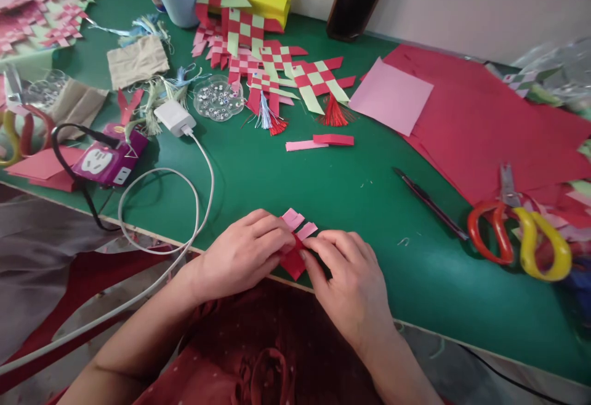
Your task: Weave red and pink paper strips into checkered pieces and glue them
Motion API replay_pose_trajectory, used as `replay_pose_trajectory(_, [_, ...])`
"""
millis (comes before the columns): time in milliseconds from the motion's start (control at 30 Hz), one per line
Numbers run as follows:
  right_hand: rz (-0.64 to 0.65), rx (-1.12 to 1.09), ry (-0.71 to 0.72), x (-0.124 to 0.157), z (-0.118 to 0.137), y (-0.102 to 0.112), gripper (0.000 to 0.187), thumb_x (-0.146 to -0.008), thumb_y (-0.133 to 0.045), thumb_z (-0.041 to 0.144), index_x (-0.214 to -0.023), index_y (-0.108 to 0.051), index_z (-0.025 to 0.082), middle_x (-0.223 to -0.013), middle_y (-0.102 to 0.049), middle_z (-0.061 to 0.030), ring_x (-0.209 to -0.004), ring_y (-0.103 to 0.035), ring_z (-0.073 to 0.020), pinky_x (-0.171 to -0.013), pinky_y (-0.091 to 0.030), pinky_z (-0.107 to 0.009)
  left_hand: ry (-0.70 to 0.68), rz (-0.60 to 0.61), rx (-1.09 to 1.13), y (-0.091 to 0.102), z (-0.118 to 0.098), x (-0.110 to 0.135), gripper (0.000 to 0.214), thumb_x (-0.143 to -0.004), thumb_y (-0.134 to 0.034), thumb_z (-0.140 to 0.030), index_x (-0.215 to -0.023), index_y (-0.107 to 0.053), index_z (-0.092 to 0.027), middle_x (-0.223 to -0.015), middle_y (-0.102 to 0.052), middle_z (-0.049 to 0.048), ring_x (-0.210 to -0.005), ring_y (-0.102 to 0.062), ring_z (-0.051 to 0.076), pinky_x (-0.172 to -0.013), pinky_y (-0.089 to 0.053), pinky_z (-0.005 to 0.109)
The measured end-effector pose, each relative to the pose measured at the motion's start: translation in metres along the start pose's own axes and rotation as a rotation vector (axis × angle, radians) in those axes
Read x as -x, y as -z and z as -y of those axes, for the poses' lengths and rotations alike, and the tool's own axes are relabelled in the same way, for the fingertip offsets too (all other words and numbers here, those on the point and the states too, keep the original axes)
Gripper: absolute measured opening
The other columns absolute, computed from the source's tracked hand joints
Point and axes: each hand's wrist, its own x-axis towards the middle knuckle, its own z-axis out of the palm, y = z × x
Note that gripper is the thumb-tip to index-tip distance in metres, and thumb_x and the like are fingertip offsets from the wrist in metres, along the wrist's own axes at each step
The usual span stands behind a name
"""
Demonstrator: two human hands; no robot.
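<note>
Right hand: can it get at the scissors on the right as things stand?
Probably yes: between the right hand and the scissors lies mostly green tabletop, with just a pen lying flat near the path. It would likely have to leave the pink-and-red paper first.

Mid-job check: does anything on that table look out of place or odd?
One thing: the white cable loops slackly over the edge of the table, close to the left hand, so it could snag. Small pale scraps lie loose right of the right hand. No spill or damage stands out.
</note>
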Motion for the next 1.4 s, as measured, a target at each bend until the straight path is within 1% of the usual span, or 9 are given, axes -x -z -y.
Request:
replay_pose_trajectory(133, [0.006,0.014,0.012,0.0,-0.001,0.0,0.011,-0.093,-0.058,0.023,-0.098,-0.067,0.02,-0.092,-0.067,-0.0053,-0.084,-0.058,-0.0207,-0.076,-0.043,-0.035,-0.019,-0.014,-0.043,-0.001,0.001,0.001,0.018,-0.094,-0.052,-0.012,-0.11,-0.06,-0.014,-0.111,-0.064,0.007,-0.099,-0.056,0.019,-0.091,-0.048,0.034])
replay_pose_trajectory(367, [0.001,0.005,0.03,0.0,-0.003,0.0,0.011,-0.093,-0.058,0.022,-0.098,-0.067,0.02,-0.091,-0.066,-0.0052,-0.082,-0.058,-0.0203,-0.077,-0.046,-0.036,-0.083,-0.094,-0.17,-0.004,-0.002,-0.001,0.019,-0.098,-0.048,-0.013,-0.106,-0.066,-0.013,-0.105,-0.065,0.0084,-0.093,-0.057,0.018,-0.085,-0.052,0.032])
replay_pose_trajectory(533, [-0.011,-0.047,0.074,-0.003,-0.009,0.003,0.015,-0.096,-0.054,0.022,-0.102,-0.067,0.017,-0.093,-0.067,-0.007,-0.085,-0.059,-0.0201,-0.079,-0.049,-0.035,-0.151,-0.044,-0.295,-0.007,-0.005,0.002,0.023,-0.101,-0.047,-0.025,-0.11,-0.065,-0.013,-0.105,-0.066,0.009,-0.098,-0.058,0.02,-0.086,-0.055,0.035])
replay_pose_trajectory(667, [-0.064,-0.028,0.1,-0.015,-0.018,0.002,0.02,-0.095,-0.055,0.025,-0.109,-0.065,0.015,-0.099,-0.068,-0.0097,-0.092,-0.058,-0.0228,-0.084,-0.049,-0.038,-0.07,-0.046,-0.346,-0.01,-0.009,0.006,0.024,-0.1,-0.05,-0.028,-0.116,-0.064,-0.017,-0.11,-0.064,0.0084,-0.1,-0.058,0.022,-0.087,-0.056,0.038])
replay_pose_trajectory(733, [-0.034,-0.001,0.088,-0.023,-0.021,0.002,0.021,-0.095,-0.056,0.027,-0.109,-0.065,0.015,-0.103,-0.067,-0.0105,-0.098,-0.057,-0.0248,-0.087,-0.049,-0.041,-0.04,-0.078,-0.379,-0.011,-0.011,0.008,0.023,-0.099,-0.051,-0.028,-0.115,-0.065,-0.02,-0.113,-0.063,0.009,-0.101,-0.058,0.024,-0.088,-0.056,0.041])
replay_pose_trajectory(933, [0.112,0.028,0.009,-0.036,-0.02,0.005,0.008,-0.089,-0.063,0.024,-0.095,-0.066,0.02,-0.113,-0.064,-0.0084,-0.107,-0.053,-0.0282,-0.091,-0.046,-0.046,0.012,-0.118,-0.452,-0.015,-0.014,0.014,0.028,-0.1,-0.05,-0.031,-0.123,-0.064,-0.026,-0.138,-0.052,0.0137,-0.127,-0.051,0.028,-0.108,-0.043,0.05])
replay_pose_trajectory(1033, [0.141,0.031,-0.012,-0.038,-0.018,0.006,0.003,-0.087,-0.066,0.024,-0.086,-0.066,0.021,-0.118,-0.063,-0.0068,-0.11,-0.051,-0.0296,-0.089,-0.045,-0.046,0.013,-0.07,-0.476,-0.018,-0.013,0.018,0.039,-0.099,-0.046,-0.046,-0.13,-0.06,-0.026,-0.146,-0.047,0.0154,-0.133,-0.048,0.028,-0.113,-0.038,0.052])
replay_pose_trajectory(1167, [0.153,0.031,-0.017,-0.04,-0.019,0.004,0.009,-0.087,-0.065,0.024,-0.079,-0.065,0.022,-0.118,-0.063,-0.0054,-0.109,-0.05,-0.029,-0.086,-0.044,-0.045,0.016,-0.037,-0.51,-0.021,-0.013,0.024,0.06,-0.092,-0.043,-0.065,-0.138,-0.053,-0.028,-0.153,-0.039,0.0161,-0.141,-0.038,0.031,-0.115,-0.034,0.053])
replay_pose_trajectory(1400, [0.104,0.055,-0.006,-0.04,-0.018,0.0,0.009,-0.089,-0.063,0.025,-0.08,-0.064,0.022,-0.116,-0.064,-0.0051,-0.107,-0.051,-0.0276,-0.085,-0.043,-0.043,0.024,-0.016,-0.513,-0.021,-0.012,0.026,0.064,-0.089,-0.047,-0.068,-0.142,-0.047,-0.031,-0.154,-0.038,0.0148,-0.143,-0.036,0.031,-0.117,-0.03,0.05])
